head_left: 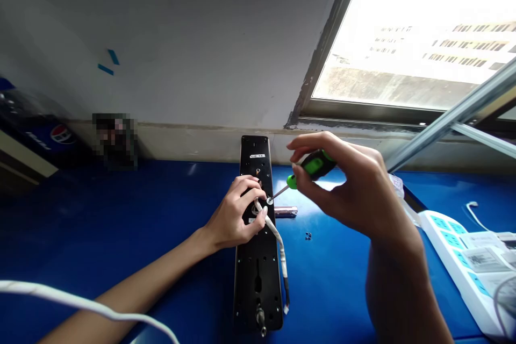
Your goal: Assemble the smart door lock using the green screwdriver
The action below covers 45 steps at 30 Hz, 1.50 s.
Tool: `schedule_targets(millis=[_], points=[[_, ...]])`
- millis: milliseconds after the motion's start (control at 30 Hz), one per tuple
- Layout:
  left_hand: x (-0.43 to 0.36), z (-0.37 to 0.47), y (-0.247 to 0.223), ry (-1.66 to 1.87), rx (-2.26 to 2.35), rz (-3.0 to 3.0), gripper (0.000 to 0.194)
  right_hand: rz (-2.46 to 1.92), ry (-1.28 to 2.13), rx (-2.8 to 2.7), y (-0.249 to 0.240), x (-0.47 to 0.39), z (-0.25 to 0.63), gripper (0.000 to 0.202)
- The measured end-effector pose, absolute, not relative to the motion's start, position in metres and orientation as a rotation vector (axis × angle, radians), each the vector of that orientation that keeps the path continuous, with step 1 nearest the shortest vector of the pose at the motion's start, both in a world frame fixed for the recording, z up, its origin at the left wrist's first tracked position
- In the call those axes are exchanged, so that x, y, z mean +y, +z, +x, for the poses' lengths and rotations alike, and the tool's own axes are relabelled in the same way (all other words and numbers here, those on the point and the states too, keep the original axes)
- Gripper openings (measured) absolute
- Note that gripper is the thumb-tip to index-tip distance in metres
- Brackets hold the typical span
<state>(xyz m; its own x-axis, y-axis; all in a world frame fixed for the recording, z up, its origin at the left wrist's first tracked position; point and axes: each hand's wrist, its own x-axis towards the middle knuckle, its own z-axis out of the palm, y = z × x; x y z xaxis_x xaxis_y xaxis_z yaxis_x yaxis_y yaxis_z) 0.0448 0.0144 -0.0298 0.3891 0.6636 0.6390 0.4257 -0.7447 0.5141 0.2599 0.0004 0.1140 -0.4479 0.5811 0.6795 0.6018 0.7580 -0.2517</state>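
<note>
A long black metal plate (pixel 258 269) with screw holes lies lengthwise on the blue table. My right hand (pixel 350 188) grips a green-and-black screwdriver (pixel 316 165) by its handle, above and right of the plate. The screwdriver's tip points down left to a small white round piece (pixel 270 201) at the plate's right edge. My left hand (pixel 239 209) rests on the plate, thumb and fingers closed around a white-sleeved cable (pixel 278 239). That cable comes out of the plate and runs down its right side to a small connector. Whether a screw sits under the tip cannot be made out.
Several small dark screws (pixel 308 236) lie right of the plate, near a reddish slim object (pixel 286 212) beside it. A white power strip (pixel 455 258) stands at the right. A loose white cable (pixel 80 298) crosses the lower left. Wall and window (pixel 403 37) rise behind.
</note>
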Motion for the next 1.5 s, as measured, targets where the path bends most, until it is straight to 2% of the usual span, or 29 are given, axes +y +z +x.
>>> schedule_targets(millis=[67, 200, 367, 500, 667, 800, 933, 1100, 1267, 1433, 1500], points=[[0.015, 0.045, -0.030, 1.287, 0.950, 2.385, 0.015, -0.855, 0.015, -2.204, 0.114, 0.001, 0.262, 0.038], [0.016, 0.044, -0.031, 1.277, 0.951, 2.398, 0.015, -0.881, -0.067, -2.169, 0.111, 0.003, 0.263, 0.021], [0.015, 0.044, -0.031, 1.264, 0.956, 2.413, 0.015, -0.798, 0.035, -2.199, 0.110, 0.005, 0.261, 0.047], [0.016, 0.043, -0.032, 1.251, 0.961, 2.419, 0.017, -0.827, -0.053, -2.168, 0.110, 0.007, 0.262, 0.025], [0.016, 0.043, -0.033, 1.239, 0.951, 2.418, 0.018, -0.810, 0.001, -2.173, 0.110, 0.008, 0.262, 0.043], [0.015, 0.043, -0.033, 1.241, 0.953, 2.413, 0.017, -0.809, -0.053, -2.158, 0.109, 0.009, 0.260, 0.029], [0.015, 0.044, -0.032, 1.250, 0.957, 2.411, 0.017, -0.789, -0.003, -2.168, 0.108, 0.010, 0.260, 0.044], [0.015, 0.044, -0.032, 1.226, 0.963, 2.413, 0.016, -0.811, -0.058, -2.165, 0.107, 0.010, 0.263, 0.029], [0.014, 0.044, -0.032, 1.233, 0.959, 2.404, 0.017, -0.803, -0.023, -2.166, 0.107, 0.012, 0.263, 0.047], [0.014, 0.043, -0.033, 1.234, 0.959, 2.406, 0.017, -0.804, -0.064, -2.138, 0.106, 0.013, 0.264, 0.035], [0.014, 0.043, -0.032, 1.229, 0.965, 2.401, 0.016, -0.795, -0.040, -2.151, 0.106, 0.012, 0.264, 0.042]])
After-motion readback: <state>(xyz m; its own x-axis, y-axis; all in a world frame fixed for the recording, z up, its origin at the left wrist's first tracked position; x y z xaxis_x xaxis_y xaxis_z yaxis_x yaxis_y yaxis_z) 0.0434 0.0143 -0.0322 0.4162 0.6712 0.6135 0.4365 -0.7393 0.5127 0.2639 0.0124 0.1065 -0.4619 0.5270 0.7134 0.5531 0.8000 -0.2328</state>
